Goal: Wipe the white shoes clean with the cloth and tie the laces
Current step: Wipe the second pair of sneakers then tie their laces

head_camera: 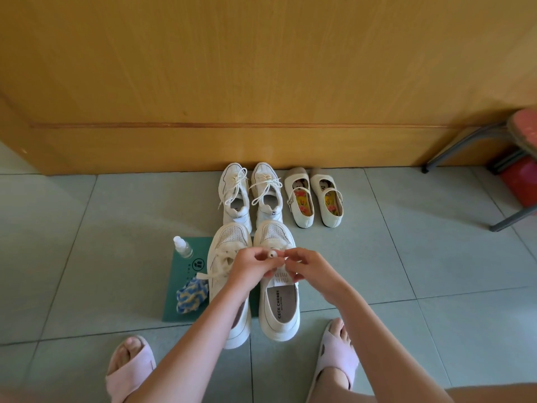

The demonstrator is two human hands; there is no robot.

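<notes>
Tying stage judged under way. Lace (pixel 275 255) of one near white shoe (pixel 279 306) is pinched by curled fingers of left hand (pixel 252 267) and right hand (pixel 308 267). Knot not seen finished. Lace of neighbouring shoe (pixel 229 238) is seen loose, trailing toward cloth (pixel 190 296). Cloth is laid on green mat (pixel 177 269) near spray bottle (pixel 183 248), held by no hand. Wiping judged finished or paused. Both bows left to be tied.
</notes>
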